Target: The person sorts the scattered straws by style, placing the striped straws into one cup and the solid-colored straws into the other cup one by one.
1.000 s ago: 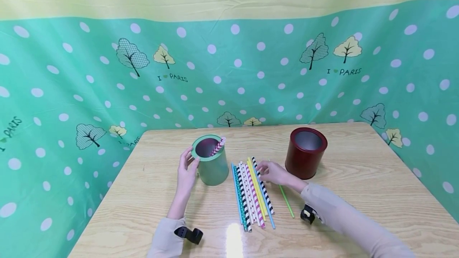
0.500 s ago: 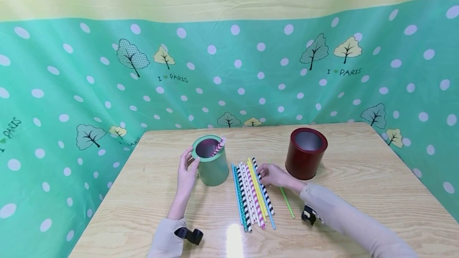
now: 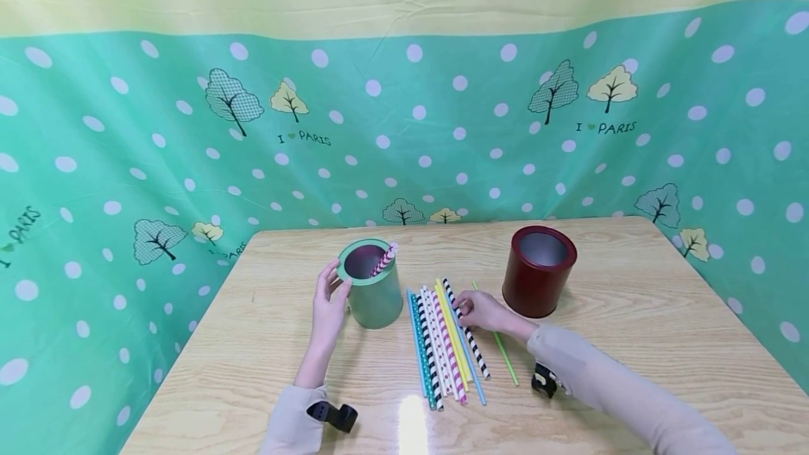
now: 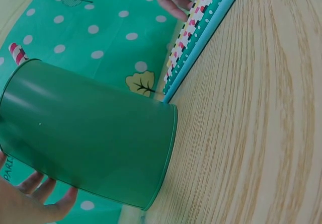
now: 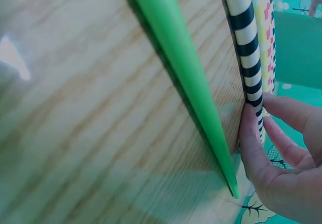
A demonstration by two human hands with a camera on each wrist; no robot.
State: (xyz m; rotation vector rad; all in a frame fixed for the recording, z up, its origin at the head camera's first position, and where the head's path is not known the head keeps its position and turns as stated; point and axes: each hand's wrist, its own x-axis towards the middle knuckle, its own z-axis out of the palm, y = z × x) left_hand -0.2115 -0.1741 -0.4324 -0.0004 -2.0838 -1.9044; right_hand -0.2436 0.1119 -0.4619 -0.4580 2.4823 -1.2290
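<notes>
My left hand (image 3: 329, 304) holds the left side of a green can (image 3: 377, 304), thumb and fingers spread around it near the rim. Inside leans a small group of pink-and-white striped paper straws (image 3: 384, 260). Several paper straws (image 3: 432, 350) in blue, green, yellow, dotted and striped patterns lie side by side on the table. At the right of this row my right hand (image 3: 483, 311) pinches a black-and-white striped straw (image 5: 246, 38) between thumb and fingers. A single green straw (image 5: 186, 73) lies apart, passing beneath the right hand in the head view.
A dark red can (image 3: 537, 283) stands on the wooden table (image 3: 632, 328), behind and right of my right hand. A polka-dot curtain (image 3: 436, 125) with printed trees hangs along the table's back edge.
The lower end of the black-and-white straw has swung slightly right, away from the blue straw beside it. My left hand and the green can stay in place.
</notes>
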